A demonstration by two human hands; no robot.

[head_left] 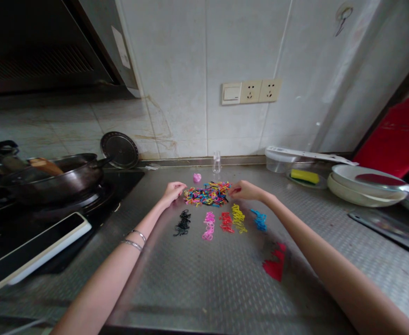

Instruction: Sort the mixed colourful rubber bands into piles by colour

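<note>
A mixed heap of small coloured rubber bands [207, 195] lies on the metal counter between my hands. My left hand [175, 191] is at the heap's left edge, its fingertips pressed together. At the right edge my right hand [245, 190] has its fingers curled in a pinch. Whatever either pinch contains is too small to make out. Nearer to me, single-colour piles form a row: black rubber bands [182, 223], pink rubber bands [208, 226], red rubber bands [227, 222], yellow rubber bands [238, 217] and blue rubber bands [259, 219].
Behind the heap are a small pink object [197, 177] and a clear bottle [217, 164]. A red-and-clear packet [276, 264] lies by my right forearm. Left: a phone-like device [36, 249] and a pan [61, 179]. Right: a sponge [305, 177], bowls [365, 193] and a knife [389, 230].
</note>
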